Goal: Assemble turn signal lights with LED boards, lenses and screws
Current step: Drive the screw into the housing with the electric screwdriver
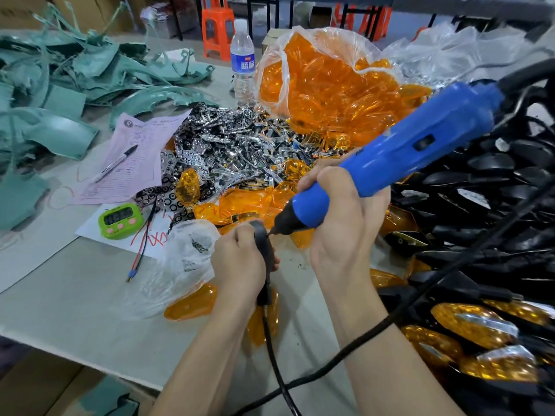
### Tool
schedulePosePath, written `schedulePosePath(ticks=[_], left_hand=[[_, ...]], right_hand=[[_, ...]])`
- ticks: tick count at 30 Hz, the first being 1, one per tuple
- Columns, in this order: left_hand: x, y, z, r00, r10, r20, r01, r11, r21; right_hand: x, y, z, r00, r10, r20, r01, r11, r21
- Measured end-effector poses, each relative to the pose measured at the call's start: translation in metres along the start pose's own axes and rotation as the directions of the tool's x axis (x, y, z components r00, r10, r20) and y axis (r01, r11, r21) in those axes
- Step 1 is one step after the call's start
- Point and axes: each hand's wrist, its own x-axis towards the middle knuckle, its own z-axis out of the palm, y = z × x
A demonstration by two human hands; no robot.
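Two hands work over the middle of the bench (pixel 90 310). Our left hand (pixel 237 265) curls round a black signal housing (pixel 263 244), held upright just above the bench, with its black lead trailing down toward us. Our right hand (pixel 339 211) grips the blue electric screwdriver (pixel 420 145), tilted so that its bit touches the upper part of the housing.

We can read little of the writing. The water bottle (pixel 243 61) has a blue label with white characters, too blurred to make out. The pink form (pixel 132 175) under a pen (pixel 115 163) is printed too small. The white sheet beneath the green timer (pixel 120 220) bears red scrawls, and the timer's digits are unclear.

The bench's near edge runs across the lower left, with bare surface between it and our left forearm. On the other sides, heaps crowd close to the hands.

A large clear bag (pixel 300 40) behind stands open, full of orange lenses (pixel 324 91), and loose lenses (pixel 249 202) lie around the hands. A small clear bag (pixel 186 259) just left of our left hand holds dark bits we cannot identify. Chrome reflector pieces (pixel 228 145) are heaped between the form and the large bag. Black housings (pixel 495 181) pile up at the right, and nearer us lie housings fitted with amber lenses (pixel 474 325).
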Motion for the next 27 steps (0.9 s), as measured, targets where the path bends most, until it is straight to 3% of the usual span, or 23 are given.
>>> schedulePosePath(ticks=[5, 9, 13, 19, 24, 27], left_hand=[[0.000, 0.006, -0.005, 0.997, 0.054, 0.051, -0.052, 0.998, -0.044], [-0.004, 0.005, -0.005, 0.991, 0.118, 0.056, -0.121, 0.992, 0.045], [-0.003, 0.003, -0.005, 0.988, 0.154, 0.022, -0.155, 0.984, 0.091], [0.002, 0.006, -0.004, 0.991, 0.130, 0.013, -0.131, 0.990, 0.057], [-0.004, -0.001, -0.001, 0.995, 0.097, -0.003, -0.096, 0.985, 0.142], [0.000, 0.004, -0.001, 0.999, 0.027, -0.019, -0.026, 0.997, 0.066]], right_hand=[[0.006, -0.016, 0.007, 1.000, 0.020, -0.013, -0.018, 0.985, 0.169], [0.011, -0.015, 0.001, 0.999, 0.044, 0.010, -0.045, 0.995, 0.085], [0.014, -0.011, 0.002, 0.996, 0.057, -0.062, -0.052, 0.995, 0.082], [0.010, -0.008, 0.006, 0.995, -0.075, -0.062, 0.073, 0.997, -0.031], [0.020, -0.009, 0.009, 0.999, -0.034, 0.005, 0.035, 0.998, -0.057], [0.018, -0.006, 0.008, 0.999, -0.012, -0.035, 0.011, 0.999, -0.034]])
